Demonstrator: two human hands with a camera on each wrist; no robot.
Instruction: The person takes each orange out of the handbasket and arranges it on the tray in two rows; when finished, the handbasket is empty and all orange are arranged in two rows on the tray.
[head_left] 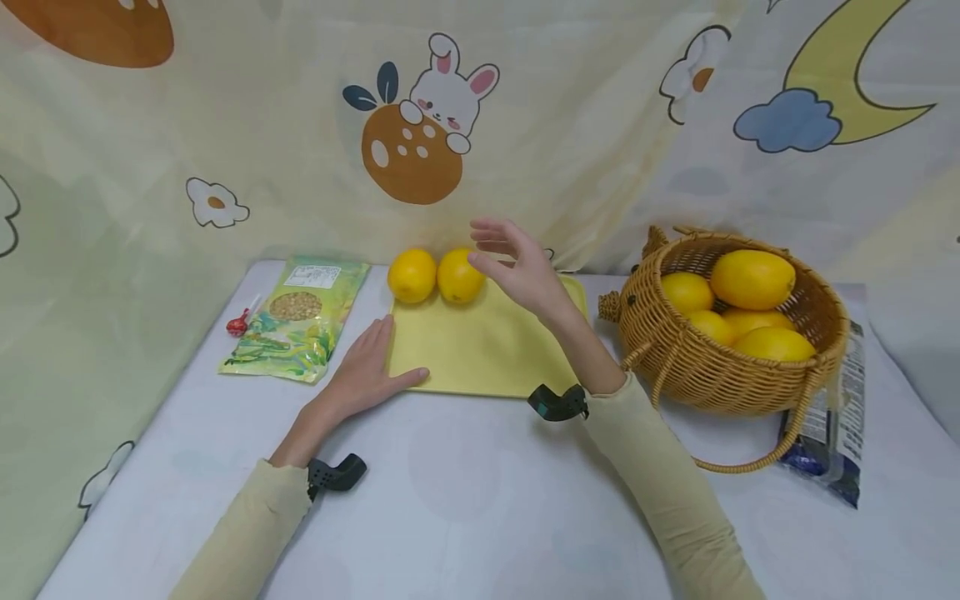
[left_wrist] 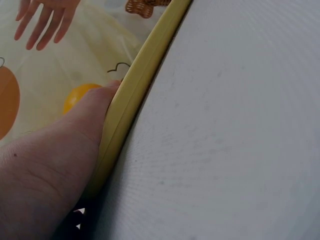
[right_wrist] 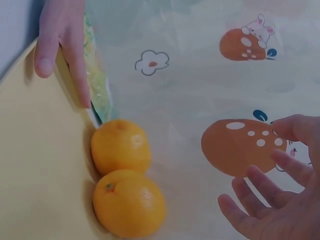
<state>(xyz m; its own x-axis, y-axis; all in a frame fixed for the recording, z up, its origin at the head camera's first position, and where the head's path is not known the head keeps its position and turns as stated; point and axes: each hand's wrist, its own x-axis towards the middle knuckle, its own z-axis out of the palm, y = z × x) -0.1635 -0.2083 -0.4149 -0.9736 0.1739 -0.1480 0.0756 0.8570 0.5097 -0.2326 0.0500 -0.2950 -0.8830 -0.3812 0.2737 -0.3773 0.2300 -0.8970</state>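
Two oranges (head_left: 412,276) sit side by side at the back left of a yellow tray (head_left: 487,350). My left hand (head_left: 367,371) rests at the tray's front left corner, thumb along the front edge and fingers along the left side. In the left wrist view the thumb (left_wrist: 97,110) lies against the tray's rim. My right hand (head_left: 521,267) is raised above the back of the tray, near the right-hand orange (head_left: 459,277). Its fingers are spread and loosely bent, and the right wrist view shows nothing held in them.
A wicker basket (head_left: 675,358) holding several oranges (head_left: 753,279) stands to the right, its handle hanging forward. Partly behind it lies a dark packet (head_left: 843,433). On the left are a green bag (head_left: 300,321) and a red lollipop (head_left: 237,323). A printed curtain (head_left: 300,125) hangs behind.
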